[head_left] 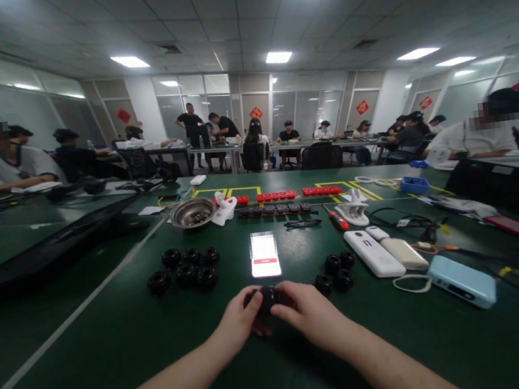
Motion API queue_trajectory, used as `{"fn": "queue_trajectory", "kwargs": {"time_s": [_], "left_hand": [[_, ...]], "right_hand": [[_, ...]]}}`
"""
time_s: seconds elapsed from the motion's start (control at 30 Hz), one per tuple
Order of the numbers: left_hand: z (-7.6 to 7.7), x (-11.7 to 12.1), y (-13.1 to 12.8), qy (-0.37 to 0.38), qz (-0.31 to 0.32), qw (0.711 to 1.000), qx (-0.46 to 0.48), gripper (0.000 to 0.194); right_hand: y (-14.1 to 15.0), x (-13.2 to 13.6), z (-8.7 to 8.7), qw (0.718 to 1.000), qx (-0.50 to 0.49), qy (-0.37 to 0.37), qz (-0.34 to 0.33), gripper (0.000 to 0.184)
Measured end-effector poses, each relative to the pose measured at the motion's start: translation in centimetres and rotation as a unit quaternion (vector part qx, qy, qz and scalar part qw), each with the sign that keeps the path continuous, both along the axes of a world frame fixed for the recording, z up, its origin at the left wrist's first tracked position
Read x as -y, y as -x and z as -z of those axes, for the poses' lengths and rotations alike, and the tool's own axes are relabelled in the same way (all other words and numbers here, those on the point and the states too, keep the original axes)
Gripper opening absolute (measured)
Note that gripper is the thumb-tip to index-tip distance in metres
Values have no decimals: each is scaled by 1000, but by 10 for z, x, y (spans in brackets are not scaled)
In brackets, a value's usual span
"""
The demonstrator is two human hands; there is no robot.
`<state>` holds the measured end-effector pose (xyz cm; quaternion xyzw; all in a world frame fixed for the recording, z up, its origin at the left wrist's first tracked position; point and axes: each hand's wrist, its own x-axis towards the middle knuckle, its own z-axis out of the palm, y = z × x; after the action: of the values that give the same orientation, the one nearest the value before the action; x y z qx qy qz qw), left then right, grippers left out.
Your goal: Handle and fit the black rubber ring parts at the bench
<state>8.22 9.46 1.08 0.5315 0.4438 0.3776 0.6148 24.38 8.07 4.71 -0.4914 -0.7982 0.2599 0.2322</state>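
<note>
Between both hands, just in front of a lit phone point(265, 268), is a small black wheel-like part point(266, 299). My left hand point(242, 313) grips its left side, thumb on top. My right hand point(304, 306) has thumb and fingers closed on the right side. Fingers cover much of the part, so its exact form is partly hidden. Several similar black wheels point(186, 274) stand grouped to the left of the phone. A smaller group of black wheels point(333, 264) sits beyond my right hand.
Farther back are a metal bowl point(191, 203) with small parts, red trays point(276, 196), a row of black pieces point(278, 210) and a red screwdriver point(338, 219). On the right lie a white power bank point(373, 253), a light-blue box point(462, 280) and cables. Other people sit around.
</note>
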Motion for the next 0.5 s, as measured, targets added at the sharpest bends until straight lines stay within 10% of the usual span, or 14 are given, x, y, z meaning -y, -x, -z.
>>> {"fn": "queue_trajectory", "kwargs": {"time_s": [0.2,0.5], "left_hand": [[-4,-2,-1,31,-13,999,-10,37],[-3,-1,-4,5,-42,998,-39,32]], "right_hand": [[-2,6,-6,999,-13,-41,-12,51],[-8,-13,4,950,-251,177,60,31]]}}
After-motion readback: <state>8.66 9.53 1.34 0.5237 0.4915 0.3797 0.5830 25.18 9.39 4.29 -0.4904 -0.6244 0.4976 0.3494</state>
